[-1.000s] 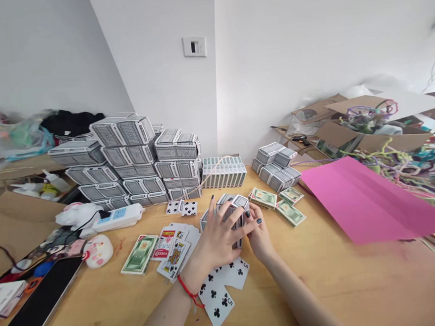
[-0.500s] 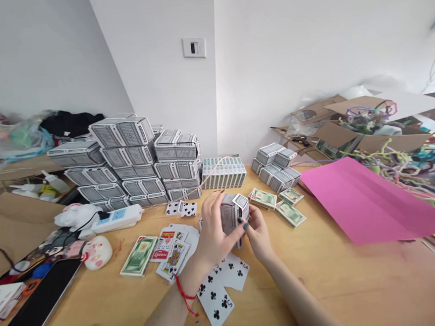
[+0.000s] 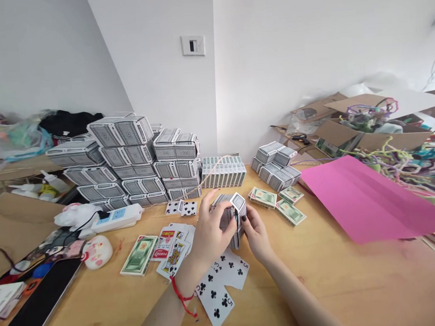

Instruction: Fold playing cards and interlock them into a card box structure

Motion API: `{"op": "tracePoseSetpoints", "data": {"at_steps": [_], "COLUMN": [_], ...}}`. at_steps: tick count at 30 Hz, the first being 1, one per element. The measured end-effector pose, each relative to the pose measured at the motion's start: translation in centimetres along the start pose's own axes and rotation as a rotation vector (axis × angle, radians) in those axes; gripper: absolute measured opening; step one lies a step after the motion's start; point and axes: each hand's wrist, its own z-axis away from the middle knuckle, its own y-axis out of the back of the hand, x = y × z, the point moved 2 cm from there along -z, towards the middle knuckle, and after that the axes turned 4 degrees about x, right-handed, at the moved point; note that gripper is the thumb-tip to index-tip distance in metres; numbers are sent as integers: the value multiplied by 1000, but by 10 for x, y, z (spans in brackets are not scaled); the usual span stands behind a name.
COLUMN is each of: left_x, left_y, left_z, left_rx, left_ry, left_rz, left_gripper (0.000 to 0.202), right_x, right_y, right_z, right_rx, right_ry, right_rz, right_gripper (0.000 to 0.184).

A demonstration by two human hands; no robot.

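Between my hands stands a block of folded playing cards [image 3: 226,217], its patterned grey backs facing out. My left hand [image 3: 213,228] grips it from the left, with thumb and fingers around its upper part. On the other side my right hand [image 3: 257,232] presses its fingers to the block's right face. One card flap [image 3: 237,201] sticks up at the top. Loose club cards [image 3: 219,299] lie face up just below the block. Left of them is a spread of cards [image 3: 174,255] with a king and a red poker card, beside a green card box [image 3: 139,256].
Stacked card blocks [image 3: 127,157] rise at the back left, with a smaller stack [image 3: 275,164] at the back right. Green card boxes [image 3: 223,171] stand in a row between them. A pink sheet [image 3: 369,202] lies right; a power strip [image 3: 117,218] and black tablet-like slab [image 3: 34,310] lie left.
The block has tilted and turned a little between my hands, and its top flap now stands up. My left thumb and fingers have shifted on it, and my right fingers have moved lower.
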Motion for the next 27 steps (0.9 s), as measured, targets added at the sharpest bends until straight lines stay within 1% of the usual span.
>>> {"op": "tracePoseSetpoints", "data": {"at_steps": [5, 8, 12, 15, 17, 24, 27], "left_x": [6, 10, 15, 17, 17, 12, 11], "left_y": [3, 3, 5, 8, 10, 10, 13], "left_z": [-2, -3, -5, -5, -4, -4, -6], "left_rx": [-25, -61, -145, -177, -192, -249, -286], "left_ry": [-95, -167, -233, -270, -243, -75, -43], "left_rz": [-80, -142, -237, -237, -195, 40, 107], "left_gripper": [26, 26, 30, 34, 35, 32, 33], "right_x": [5, 8, 8, 8, 9, 17, 21], "right_y": [2, 3, 4, 4, 4, 7, 9], "right_z": [0, 0, -1, -1, 0, -3, -5], "right_rx": [28, 37, 33, 18, 9, -5, 3], "right_ry": [-56, -76, -84, -74, -81, -142, -158], "right_rz": [-34, -61, -66, -62, -65, -109, -131], "right_gripper": [25, 24, 24, 21, 20, 19, 19]}}
